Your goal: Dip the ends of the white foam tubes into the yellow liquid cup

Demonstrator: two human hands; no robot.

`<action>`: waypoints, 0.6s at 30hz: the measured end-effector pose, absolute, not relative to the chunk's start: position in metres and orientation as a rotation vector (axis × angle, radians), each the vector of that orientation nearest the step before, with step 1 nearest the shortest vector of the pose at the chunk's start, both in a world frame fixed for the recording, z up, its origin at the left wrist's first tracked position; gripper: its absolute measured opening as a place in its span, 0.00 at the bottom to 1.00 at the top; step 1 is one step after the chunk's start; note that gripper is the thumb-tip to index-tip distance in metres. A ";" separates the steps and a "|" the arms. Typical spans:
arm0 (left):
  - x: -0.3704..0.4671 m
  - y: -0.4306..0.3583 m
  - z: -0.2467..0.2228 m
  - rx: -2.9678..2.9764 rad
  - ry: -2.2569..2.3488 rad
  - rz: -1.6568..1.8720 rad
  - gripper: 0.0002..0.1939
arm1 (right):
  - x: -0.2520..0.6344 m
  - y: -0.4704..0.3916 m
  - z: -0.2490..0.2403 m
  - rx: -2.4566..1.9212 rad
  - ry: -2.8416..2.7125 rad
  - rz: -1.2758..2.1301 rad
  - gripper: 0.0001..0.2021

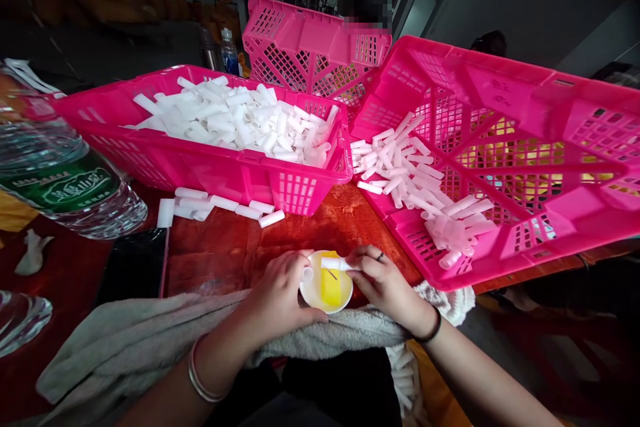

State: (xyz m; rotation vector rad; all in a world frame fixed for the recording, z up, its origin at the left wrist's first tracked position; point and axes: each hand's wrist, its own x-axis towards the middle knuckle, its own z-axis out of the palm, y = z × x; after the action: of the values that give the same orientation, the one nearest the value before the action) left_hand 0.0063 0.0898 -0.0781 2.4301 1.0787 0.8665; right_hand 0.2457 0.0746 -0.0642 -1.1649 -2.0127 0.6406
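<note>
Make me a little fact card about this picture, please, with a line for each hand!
Left hand: at the left edge of a white bowl
Right hand: holds a white tube over the bowl
In the bowl: something yellow
Left basket: pink, heaped with tubes
Right basket: pink, tipped, tubes inside
Far left: bottle, green label

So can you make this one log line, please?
left hand: at bowl; right hand: pinching tube over bowl; left basket: piled with tubes

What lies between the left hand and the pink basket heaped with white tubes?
In the head view, loose white tubes lie beside the basket, then reddish tabletop stretches toward the left hand.
</note>
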 end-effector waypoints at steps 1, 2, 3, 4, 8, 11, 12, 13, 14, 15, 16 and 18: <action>0.006 0.090 -0.078 2.432 1.078 0.864 0.46 | 0.246 0.075 -0.064 -1.116 -2.053 0.597 0.06; 0.006 0.090 -0.077 2.432 1.078 0.862 0.46 | 0.247 0.076 -0.064 -1.089 -2.054 0.606 0.05; 0.006 0.090 -0.077 2.431 1.079 0.860 0.46 | 0.247 0.076 -0.064 -1.085 -2.019 0.663 0.05; 0.006 0.090 -0.077 2.430 1.080 0.858 0.45 | 0.247 0.077 -0.064 -1.099 -1.967 0.756 0.06; 0.006 0.091 -0.077 2.423 1.076 0.840 0.44 | 0.247 0.078 -0.062 -1.188 -1.930 0.909 0.10; 0.007 0.091 -0.077 2.418 1.068 0.833 0.44 | 0.246 0.078 -0.059 -1.112 -2.116 0.591 0.07; 0.007 0.091 -0.078 2.416 1.067 0.832 0.43 | 0.246 0.078 -0.058 -1.073 -2.143 0.523 0.08; 0.007 0.091 -0.078 2.415 1.066 0.831 0.43 | 0.245 0.078 -0.058 -1.052 -2.146 0.506 0.07; 0.006 0.091 -0.078 2.412 1.068 0.827 0.44 | 0.245 0.078 -0.059 -1.059 -2.117 0.538 0.07; 0.006 0.091 -0.079 2.409 1.074 0.820 0.44 | 0.245 0.077 -0.059 -1.090 -2.061 0.610 0.08; 0.006 0.091 -0.079 2.406 1.080 0.811 0.44 | 0.244 0.077 -0.060 -1.137 -1.997 0.700 0.09; 0.006 0.091 -0.079 2.399 1.093 0.791 0.44 | 0.244 0.077 -0.061 -1.222 -1.913 0.806 0.09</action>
State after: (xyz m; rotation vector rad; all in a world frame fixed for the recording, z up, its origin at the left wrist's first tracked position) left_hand 0.0056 0.0908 -0.0792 2.3989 1.0929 0.7913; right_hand 0.2436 0.0767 -0.0607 -1.2219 -1.9135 0.8061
